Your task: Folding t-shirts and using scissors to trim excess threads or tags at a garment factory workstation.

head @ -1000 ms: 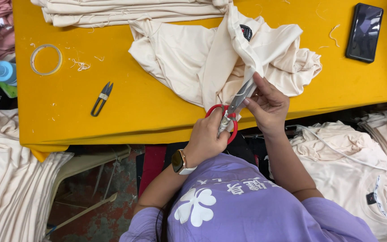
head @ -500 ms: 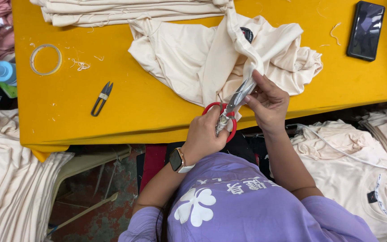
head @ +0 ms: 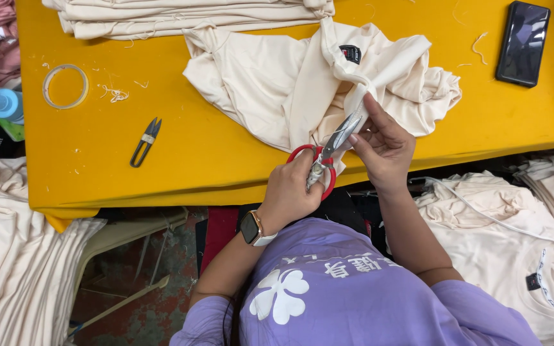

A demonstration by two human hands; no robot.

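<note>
My left hand (head: 288,192), with a watch on the wrist, grips red-handled scissors (head: 326,159) at the near edge of the yellow table (head: 161,173). The blades point up and to the right, against a fold of a cream garment (head: 277,90). My right hand (head: 385,144) pinches that fold just beside the blade tips. The garment lies crumpled on the table, and a small black label (head: 350,54) shows near its collar.
Small black thread snips (head: 145,141) and a tape ring (head: 65,86) lie at the table's left. A dark phone (head: 522,43) is at the far right. Folded cream garments (head: 181,16) are stacked at the back, with more piles (head: 8,256) below on both sides.
The scissors and both hands have shifted slightly along the fold. The rest of the table is unchanged.
</note>
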